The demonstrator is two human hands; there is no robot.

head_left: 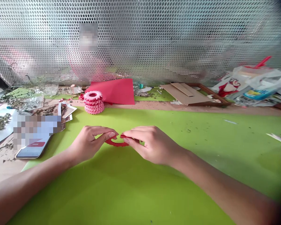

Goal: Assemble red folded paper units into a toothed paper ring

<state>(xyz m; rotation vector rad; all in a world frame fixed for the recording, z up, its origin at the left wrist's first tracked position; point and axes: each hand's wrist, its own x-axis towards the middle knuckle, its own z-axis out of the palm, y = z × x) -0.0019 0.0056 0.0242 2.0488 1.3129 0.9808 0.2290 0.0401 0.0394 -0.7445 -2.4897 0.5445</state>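
Left hand [93, 142]: thumb and fingers are pinched close together on the left end of the red strip.
Right hand [150, 143]: thumb and fingers are nipped shut too, on the other end of the red strip.
Red strip [118, 144]: it is between the two hands, in front of the person, and bends like a smile – its two ends point up with a gap between them. I can't tell if it touches the green sheet below.
Green sheet [121, 187]: it is wide and flat, under both hands, with little dark crumbs on it.
Ring pile [94, 107]: pink and red rings with pointy edges stand in a tower, behind the left hand.
Red paper [119, 90]: a big piece, just behind the ring pile.
Phone [38, 150]: it is at the left, near some pictures [67, 112], and part of it is blurred.
Cardboard [187, 95]: brown and flat, at the back – right of the red paper.
Plastic bag [255, 84]: it is at the far right, by the shiny wall [154, 37] full of holes.
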